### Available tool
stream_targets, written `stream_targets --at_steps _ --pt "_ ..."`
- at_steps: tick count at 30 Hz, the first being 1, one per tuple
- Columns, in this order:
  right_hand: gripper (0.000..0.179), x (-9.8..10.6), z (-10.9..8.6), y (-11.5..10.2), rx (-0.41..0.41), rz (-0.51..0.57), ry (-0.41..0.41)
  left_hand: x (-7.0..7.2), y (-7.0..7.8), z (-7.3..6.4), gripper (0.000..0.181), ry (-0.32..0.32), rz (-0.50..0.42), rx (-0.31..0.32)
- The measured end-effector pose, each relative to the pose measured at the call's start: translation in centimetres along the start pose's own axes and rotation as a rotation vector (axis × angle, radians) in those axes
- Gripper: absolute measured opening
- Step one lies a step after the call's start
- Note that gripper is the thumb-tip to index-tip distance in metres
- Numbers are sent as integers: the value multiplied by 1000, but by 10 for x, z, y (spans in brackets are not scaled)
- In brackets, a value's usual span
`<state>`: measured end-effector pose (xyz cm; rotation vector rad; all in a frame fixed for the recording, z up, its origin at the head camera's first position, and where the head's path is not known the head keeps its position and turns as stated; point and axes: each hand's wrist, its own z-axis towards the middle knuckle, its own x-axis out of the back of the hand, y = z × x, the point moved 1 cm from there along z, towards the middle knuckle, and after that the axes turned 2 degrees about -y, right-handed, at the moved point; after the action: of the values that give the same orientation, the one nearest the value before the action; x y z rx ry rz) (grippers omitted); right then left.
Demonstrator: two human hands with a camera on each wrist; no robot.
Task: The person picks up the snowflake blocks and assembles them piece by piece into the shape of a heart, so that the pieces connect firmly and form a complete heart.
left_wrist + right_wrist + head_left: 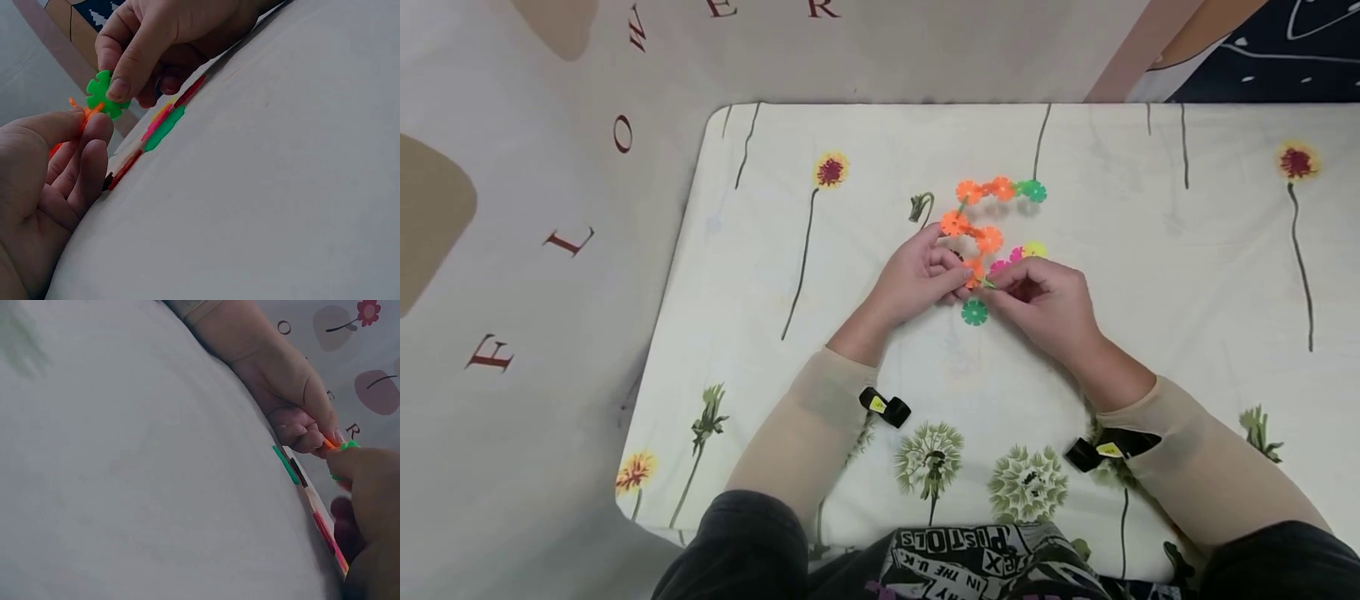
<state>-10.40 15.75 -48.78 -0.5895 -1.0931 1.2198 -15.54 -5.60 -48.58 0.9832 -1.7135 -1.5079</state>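
Observation:
In the head view my left hand [916, 275] pinches an orange notched plastic disc [973, 272] between thumb and finger. A light green notched disc [100, 95] is pinched by my right hand [1051, 304]. The two discs meet edge to edge in the left wrist view. Beyond my left hand runs a chain of joined orange discs [989, 240], curving up to green discs [1032, 191] at its far end. Just below the fingers, a darker green disc [974, 313] lies on the table. Partly hidden behind my right hand are pink discs [1017, 254] and a yellow disc [1035, 249].
A white tablecloth [1187, 275] printed with flowers and dandelions covers the table under both forearms. Its rounded left edge is in view, with a pale lettered surface [572, 350] beyond it. A dark patterned area [1292, 67] shows at the far right.

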Motion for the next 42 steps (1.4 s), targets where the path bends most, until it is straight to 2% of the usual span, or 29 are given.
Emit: stream_targets --at_steps 3,6,9,14,17,21,25,28,33,37,42 --pt "26 -1 -1 2 -69 -72 -39 -1 -1 -1 64 18 -14 -5" --pt "32 -1 -2 3 -136 -135 -74 -1 -2 0 47 44 -21 -20" --pt "33 -1 -3 3 -169 -185 -132 0 -3 1 33 71 -42 -38" --pt "34 -1 0 1 -124 -309 -294 2 -4 4 28 90 -64 -59" --pt "34 -2 1 1 -74 -332 -336 3 -4 4 29 91 -67 -61" --pt "29 -2 1 1 -34 -309 -338 2 -3 3 29 92 -75 -61" --pt "26 -2 1 0 -33 -292 -350 1 -2 3 30 94 -80 -64" --pt "23 -2 1 -1 -75 -275 -334 1 -2 3 34 98 -80 -71" --pt "16 0 0 -1 -141 -228 -261 2 -1 3 40 112 -91 -81" --pt "15 0 0 -1 -176 -194 -236 2 -1 4 38 115 -94 -93" --pt "16 1 2 -4 -257 -106 -174 2 0 4 35 119 -100 -104"
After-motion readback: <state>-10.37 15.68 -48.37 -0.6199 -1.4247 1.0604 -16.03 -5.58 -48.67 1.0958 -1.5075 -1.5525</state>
